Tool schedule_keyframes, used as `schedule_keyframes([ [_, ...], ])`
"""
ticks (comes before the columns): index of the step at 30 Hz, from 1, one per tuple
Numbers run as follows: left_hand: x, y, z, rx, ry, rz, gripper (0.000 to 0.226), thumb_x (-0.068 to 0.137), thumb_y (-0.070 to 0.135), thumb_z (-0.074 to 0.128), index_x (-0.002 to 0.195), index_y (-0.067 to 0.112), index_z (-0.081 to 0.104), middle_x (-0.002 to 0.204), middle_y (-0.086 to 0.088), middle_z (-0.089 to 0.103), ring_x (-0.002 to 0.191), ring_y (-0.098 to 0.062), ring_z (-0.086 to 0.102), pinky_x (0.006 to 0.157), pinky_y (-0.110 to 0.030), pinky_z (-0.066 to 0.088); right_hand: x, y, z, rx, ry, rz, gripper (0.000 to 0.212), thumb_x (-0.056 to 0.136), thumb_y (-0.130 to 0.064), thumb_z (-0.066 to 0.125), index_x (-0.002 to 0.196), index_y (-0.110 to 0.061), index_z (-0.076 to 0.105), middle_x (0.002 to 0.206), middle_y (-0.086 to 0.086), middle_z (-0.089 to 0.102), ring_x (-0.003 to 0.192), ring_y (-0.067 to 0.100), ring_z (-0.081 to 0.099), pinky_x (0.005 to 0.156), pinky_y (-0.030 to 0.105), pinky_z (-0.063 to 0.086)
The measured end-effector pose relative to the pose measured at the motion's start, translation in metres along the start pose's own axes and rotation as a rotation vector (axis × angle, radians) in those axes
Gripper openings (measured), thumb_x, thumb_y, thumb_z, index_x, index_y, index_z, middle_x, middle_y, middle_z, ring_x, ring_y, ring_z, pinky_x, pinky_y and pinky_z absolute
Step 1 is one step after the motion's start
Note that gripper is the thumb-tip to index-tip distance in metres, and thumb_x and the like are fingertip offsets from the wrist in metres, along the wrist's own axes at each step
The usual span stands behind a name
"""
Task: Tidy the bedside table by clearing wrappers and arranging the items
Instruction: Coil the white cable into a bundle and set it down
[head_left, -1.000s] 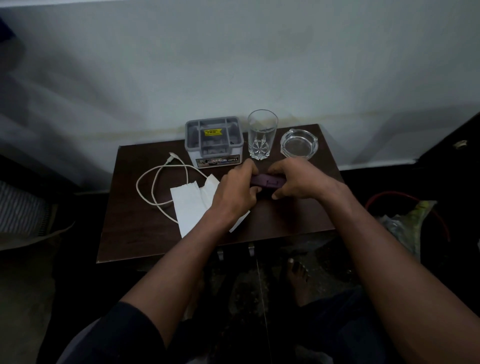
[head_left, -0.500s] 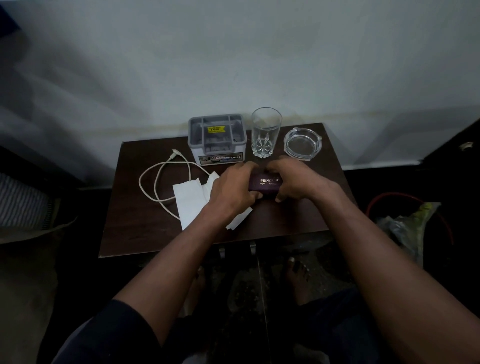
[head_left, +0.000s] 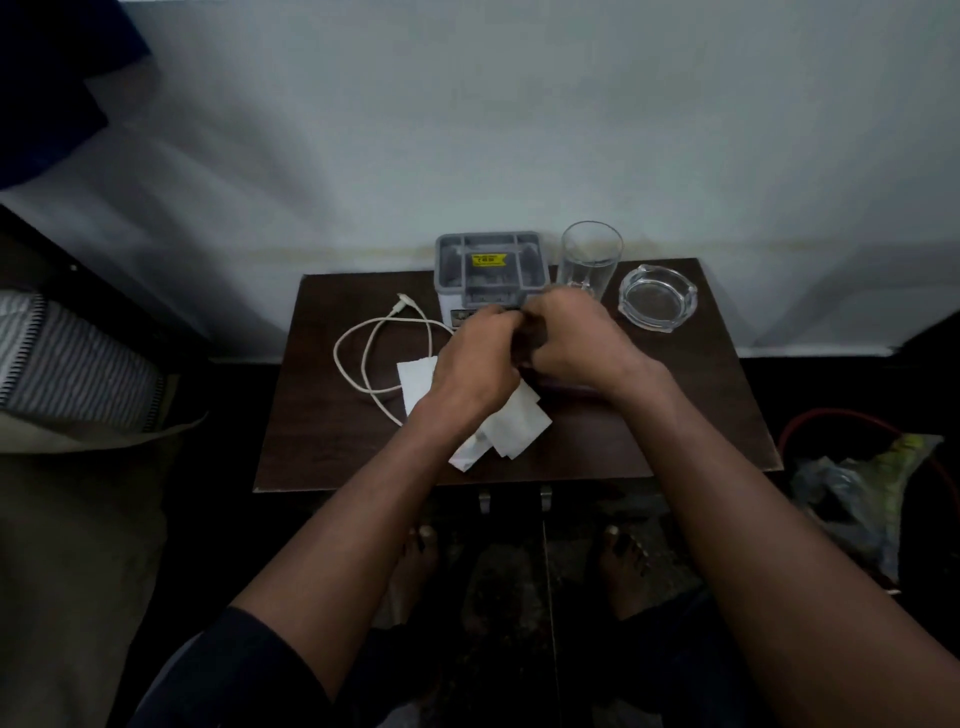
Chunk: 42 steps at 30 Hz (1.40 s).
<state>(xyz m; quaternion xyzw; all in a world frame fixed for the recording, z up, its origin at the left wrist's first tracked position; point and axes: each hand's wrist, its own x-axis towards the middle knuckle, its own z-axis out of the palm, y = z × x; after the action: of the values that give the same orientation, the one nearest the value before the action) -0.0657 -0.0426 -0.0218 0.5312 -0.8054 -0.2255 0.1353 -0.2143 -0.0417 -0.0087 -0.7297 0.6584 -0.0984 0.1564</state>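
Head view of a dark wooden worktop (head_left: 332, 457) set against a pale wall. At the back stand a grey organiser box (head_left: 491, 270), a clear drinking glass (head_left: 589, 260) and, to its right, a glass ashtray (head_left: 657, 299), each just beside the next. A white charging cable (head_left: 363, 353) lies in a loose loop on the left part of the worktop, and white paper wrappers (head_left: 514, 426) lie crumpled near the front centre, partly under the left forearm.

Both hands meet in front of the organiser box. The left hand (head_left: 478, 353) and the right hand (head_left: 576, 338) are curled with their fingers together over a small object that is hidden; what it is cannot be told, and whether either grip is closed on it cannot be told either.

Judgement: the step in hand appears to be handling a small item at the box, perhaps stowing it in a compartment; the wrappers remain uncleared. To do it well, the item should be lowered squarely into one compartment, with the right wrist kept clear of the glass, which stands close behind the knuckles and could be tipped. The wrappers should then be gathered in one handful, without dragging the cable.
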Motion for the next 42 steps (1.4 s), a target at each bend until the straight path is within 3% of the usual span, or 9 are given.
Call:
schedule_keyframes([
  [6, -0.013, -0.057, -0.034, -0.047, 0.042, -0.232, 0.032, 0.091, 0.007, 0.071, 0.109, 0.031, 0.080, 0.108, 0.007, 0.079, 0.105, -0.018, 0.074, 0.091, -0.043, 0.062, 0.001, -0.038, 0.025, 0.054, -0.036, 0.068, 0.030, 0.082, -0.021, 0.082, 0.112, -0.020, 0.079, 0.101, 0.003, 0.077, 0.096, 0.026, 0.072, 0.078, 0.036, 0.059],
  [14, -0.035, -0.102, -0.049, 0.139, -0.094, -0.320, 0.040, 0.092, 0.011, 0.072, 0.128, 0.027, 0.069, 0.139, -0.005, 0.061, 0.130, -0.029, 0.060, 0.104, -0.048, 0.056, 0.010, -0.086, 0.075, -0.012, -0.133, 0.058, 0.067, 0.075, -0.049, 0.090, 0.127, -0.019, 0.060, 0.137, 0.010, 0.054, 0.131, 0.032, 0.049, 0.093, 0.045, 0.051],
  [19, -0.044, -0.109, -0.052, 0.216, -0.183, -0.277, 0.040, 0.090, 0.019, 0.078, 0.128, 0.029, 0.067, 0.137, -0.005, 0.063, 0.133, -0.028, 0.055, 0.100, -0.046, 0.055, 0.017, -0.100, 0.081, -0.045, -0.115, 0.014, 0.011, 0.085, -0.006, 0.076, 0.096, -0.007, 0.078, 0.111, 0.017, 0.068, 0.112, 0.037, 0.064, 0.083, 0.039, 0.056],
  [21, -0.045, -0.111, -0.054, 0.190, -0.232, -0.276, 0.050, 0.085, 0.029, 0.086, 0.130, 0.028, 0.064, 0.137, -0.004, 0.063, 0.132, -0.027, 0.054, 0.102, -0.048, 0.055, 0.021, -0.101, 0.078, -0.062, -0.114, 0.033, 0.010, 0.086, -0.010, 0.077, 0.096, -0.007, 0.079, 0.108, 0.016, 0.072, 0.109, 0.035, 0.068, 0.082, 0.040, 0.058],
  [24, -0.048, -0.117, -0.056, 0.216, -0.280, -0.279, 0.063, 0.075, 0.026, 0.093, 0.130, 0.030, 0.063, 0.135, -0.002, 0.064, 0.130, -0.027, 0.057, 0.101, -0.047, 0.056, 0.023, -0.101, 0.074, -0.024, -0.186, 0.041, 0.052, 0.079, -0.035, 0.091, 0.118, -0.011, 0.067, 0.127, 0.013, 0.062, 0.125, 0.033, 0.054, 0.094, 0.045, 0.054],
  [27, -0.051, -0.125, -0.055, 0.195, -0.208, -0.316, 0.055, 0.076, 0.021, 0.091, 0.123, 0.033, 0.066, 0.125, 0.001, 0.070, 0.121, -0.024, 0.065, 0.090, -0.037, 0.053, 0.024, -0.103, 0.077, -0.017, -0.259, 0.058, 0.065, 0.077, -0.028, 0.094, 0.128, -0.013, 0.058, 0.136, 0.011, 0.058, 0.130, 0.034, 0.051, 0.099, 0.047, 0.052],
  [32, -0.054, -0.125, -0.058, 0.233, -0.143, -0.317, 0.026, 0.084, 0.027, 0.086, 0.107, 0.035, 0.077, 0.117, -0.002, 0.073, 0.115, -0.026, 0.069, 0.087, -0.036, 0.053, 0.025, -0.103, 0.076, 0.003, -0.188, 0.043, 0.024, 0.085, 0.005, 0.071, 0.105, -0.007, 0.071, 0.111, 0.016, 0.072, 0.110, 0.040, 0.067, 0.083, 0.041, 0.056],
  [38, -0.051, -0.119, -0.073, 0.356, 0.083, -0.340, 0.025, 0.101, 0.015, 0.063, 0.116, 0.025, 0.080, 0.128, -0.013, 0.062, 0.120, -0.036, 0.064, 0.089, -0.047, 0.055, 0.024, -0.090, 0.059, 0.009, -0.188, 0.101, 0.024, 0.083, 0.007, 0.069, 0.101, -0.010, 0.076, 0.104, 0.016, 0.073, 0.103, 0.039, 0.068, 0.078, 0.039, 0.053],
  [42, -0.050, -0.118, -0.080, 0.288, 0.262, -0.382, 0.023, 0.105, 0.018, 0.055, 0.116, 0.020, 0.075, 0.123, -0.014, 0.060, 0.110, -0.040, 0.067, 0.084, -0.047, 0.053, 0.019, -0.087, 0.061, -0.008, -0.194, 0.134, 0.037, 0.086, 0.008, 0.064, 0.115, -0.011, 0.078, 0.113, 0.019, 0.072, 0.109, 0.042, 0.068, 0.077, 0.033, 0.045],
])
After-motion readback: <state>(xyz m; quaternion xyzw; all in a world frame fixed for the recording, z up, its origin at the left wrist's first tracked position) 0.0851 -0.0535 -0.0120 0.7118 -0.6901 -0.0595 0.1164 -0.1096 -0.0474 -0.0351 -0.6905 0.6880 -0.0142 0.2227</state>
